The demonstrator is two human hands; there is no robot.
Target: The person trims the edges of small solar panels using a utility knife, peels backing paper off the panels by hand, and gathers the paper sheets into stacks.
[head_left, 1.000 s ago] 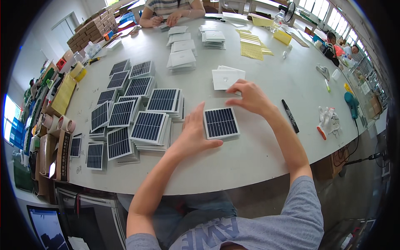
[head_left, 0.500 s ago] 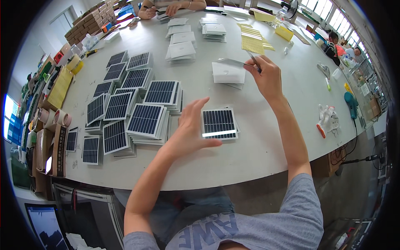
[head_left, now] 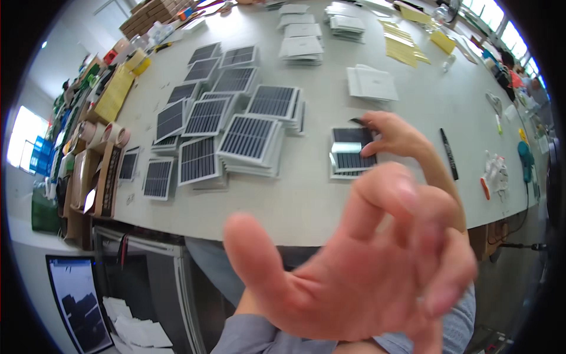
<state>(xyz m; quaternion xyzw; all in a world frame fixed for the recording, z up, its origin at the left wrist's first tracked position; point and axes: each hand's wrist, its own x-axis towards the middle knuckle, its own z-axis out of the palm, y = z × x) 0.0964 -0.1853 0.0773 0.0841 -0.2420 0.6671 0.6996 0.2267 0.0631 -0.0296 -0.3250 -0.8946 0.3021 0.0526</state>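
My left hand is raised close to the camera, palm toward me and slightly blurred. Its thumb stands apart from half-curled fingers, and nothing shows in it. Farther off, my right hand pinches the right edge of a small dark solar panel with a white border. That panel lies slightly offset over another panel on the table. A dark, thin tool tip sticks out by the right fingers; the rest of it is hidden. Beyond sits a short stack of white, face-down panels.
Several stacks of solar panels cover the left of the white table. White stacks and yellow sheets lie at the back. A black pen-like tool, gloves and a teal power tool are on the right.
My left hand has risen from beside the lone panel toward the camera. The right hand has come down from the white stack with a panel onto that one. The whole view has shifted.
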